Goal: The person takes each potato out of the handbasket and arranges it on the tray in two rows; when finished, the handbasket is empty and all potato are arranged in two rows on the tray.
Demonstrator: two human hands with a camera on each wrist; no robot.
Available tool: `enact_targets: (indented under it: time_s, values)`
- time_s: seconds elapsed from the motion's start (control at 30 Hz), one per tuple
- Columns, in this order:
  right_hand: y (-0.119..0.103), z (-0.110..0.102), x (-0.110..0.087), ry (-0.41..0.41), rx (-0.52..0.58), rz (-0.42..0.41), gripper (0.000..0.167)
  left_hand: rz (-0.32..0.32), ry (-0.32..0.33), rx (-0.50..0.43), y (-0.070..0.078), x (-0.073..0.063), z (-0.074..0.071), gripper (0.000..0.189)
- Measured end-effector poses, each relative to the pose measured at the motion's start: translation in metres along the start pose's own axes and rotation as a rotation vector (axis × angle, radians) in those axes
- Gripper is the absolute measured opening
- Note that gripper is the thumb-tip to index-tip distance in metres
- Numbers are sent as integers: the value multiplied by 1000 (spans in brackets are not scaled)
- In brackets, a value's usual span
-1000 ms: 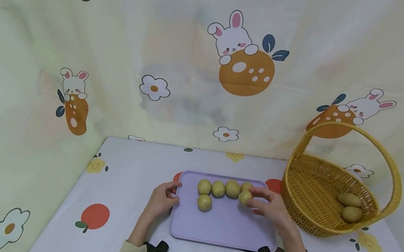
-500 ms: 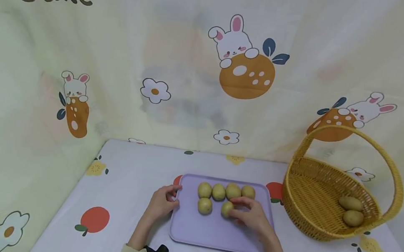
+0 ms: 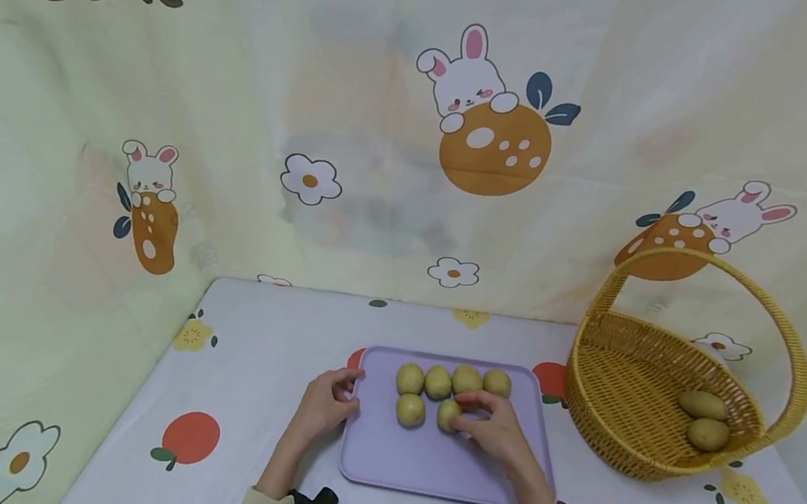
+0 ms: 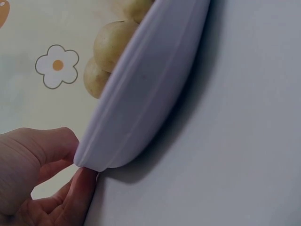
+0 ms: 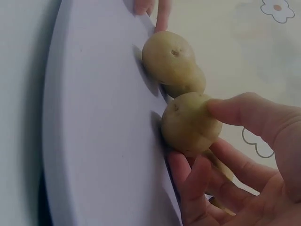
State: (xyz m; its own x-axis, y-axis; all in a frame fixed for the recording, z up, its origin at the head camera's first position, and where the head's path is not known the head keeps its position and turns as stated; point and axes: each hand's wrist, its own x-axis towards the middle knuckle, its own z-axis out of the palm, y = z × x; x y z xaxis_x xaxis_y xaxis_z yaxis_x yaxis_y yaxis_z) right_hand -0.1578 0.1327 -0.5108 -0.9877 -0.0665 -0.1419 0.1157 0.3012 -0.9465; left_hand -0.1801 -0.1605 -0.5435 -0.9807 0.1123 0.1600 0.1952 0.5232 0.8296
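Observation:
A shallow lilac tray (image 3: 423, 465) lies on the table. My left hand (image 3: 326, 401) is at its left edge, the thumb and curled fingers holding the rim in the left wrist view. Near the middle of the tray, my right hand (image 3: 498, 432) pinches a small round potato (image 5: 190, 122) between thumb and fingers. Directly left of it sits another potato (image 3: 410, 410), a small gap between them. Behind these, several potatoes (image 3: 438, 382) form a row along the tray's far side. The tray's surface beneath my right palm is hidden in the head view.
A yellow wicker basket (image 3: 621, 447) with a tall handle stands right of the tray; two potatoes (image 3: 708, 420) lie in its right side. Printed cloth covers the table (image 3: 272, 337), and a patterned curtain (image 3: 362, 96) hangs right behind its far edge.
My right hand has brought its potato leftward and nearer me, from beside the row's right end to the second row. My left hand stays at the tray's left edge.

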Motion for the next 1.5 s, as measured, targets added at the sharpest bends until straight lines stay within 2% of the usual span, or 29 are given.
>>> enact_targets:
  time_s: [0.2,0.43,0.67,0.87,0.97,1.3,1.5]
  values:
    - [-3,2,-2,-9,23,-11,35,14,1,0,0,0,-1,43]
    - [-1,6,-1,-21,27,-8,35,101,28,-22,0,-2,-1,42]
    - [-3,9,-6,-47,59,1,36,4,0,-5,0,-1,0,43]
    - [-5,11,-7,-80,53,25,41,-7,-8,-1,2,0,-2,44]
    - [-5,13,-7,-64,58,11,38,-6,-11,-4,2,-1,-2,43]
    - [-2,19,-4,67,40,0,35,2,-4,-1,0,-1,0,43]
    - [-2,19,-4,71,34,23,36,-9,-7,1,1,0,0,43]
